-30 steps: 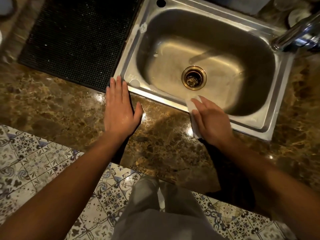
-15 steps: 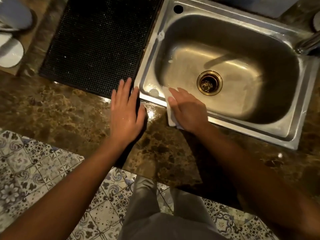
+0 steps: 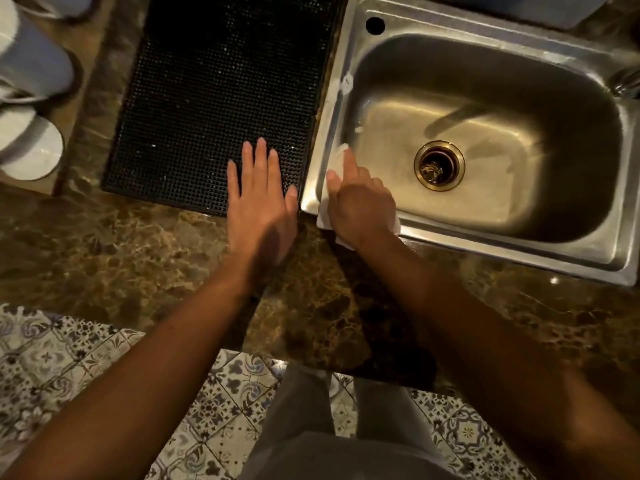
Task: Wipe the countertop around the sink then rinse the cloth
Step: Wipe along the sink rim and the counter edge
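Note:
My right hand (image 3: pixel 360 202) presses a white cloth (image 3: pixel 325 216) onto the near-left corner of the steel sink (image 3: pixel 519 251); only the cloth's edges show around the palm and by the fingertips. Flat and empty, my left hand (image 3: pixel 259 199) rests with fingers spread, its palm on the brown marble countertop (image 3: pixel 138 244) and its fingertips on the black mat. The sink basin is empty, with a brass drain (image 3: pixel 439 165) in its floor.
A black perforated mat (image 3: pixel 221 91) lies left of the sink. White cups (image 3: pixel 27 143) stand at the far left. The faucet (image 3: pixel 627 83) shows at the right edge. Patterned floor tiles (image 3: pixel 69 368) lie below the counter's front edge.
My right hand slid the cloth leftward along the sink's front rim to its near-left corner. My left hand moved forward so its fingers now lie on the mat.

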Tool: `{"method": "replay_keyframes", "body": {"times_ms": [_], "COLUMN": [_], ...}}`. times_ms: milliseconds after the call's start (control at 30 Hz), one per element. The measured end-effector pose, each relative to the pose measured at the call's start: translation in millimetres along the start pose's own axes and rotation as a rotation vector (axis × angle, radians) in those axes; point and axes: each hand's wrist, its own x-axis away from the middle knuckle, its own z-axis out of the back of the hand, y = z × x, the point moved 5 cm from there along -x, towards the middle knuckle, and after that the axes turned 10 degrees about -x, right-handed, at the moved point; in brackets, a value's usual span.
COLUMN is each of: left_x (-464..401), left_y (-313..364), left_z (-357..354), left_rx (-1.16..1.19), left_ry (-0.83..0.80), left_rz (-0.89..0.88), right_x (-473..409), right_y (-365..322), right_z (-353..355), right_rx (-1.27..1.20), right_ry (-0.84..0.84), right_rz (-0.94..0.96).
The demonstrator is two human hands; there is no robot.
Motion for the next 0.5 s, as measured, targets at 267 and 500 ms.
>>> {"method": "replay_keyframes", "body": {"times_ms": [267, 500], "left_x": [-1, -14], "left_y": [0, -14], "left_z": [2, 18], "left_rx": [-0.004, 0.139], "left_ry": [0.035, -0.023], "left_rz": [-0.008, -0.005], "right_x": [-27, 40], "right_y": [-1, 40], "right_z": [10, 17], "right_rx": [-0.6, -0.111], "right_ry": [-0.02, -0.037], "right_rz": [-0.34, 0.196]}}
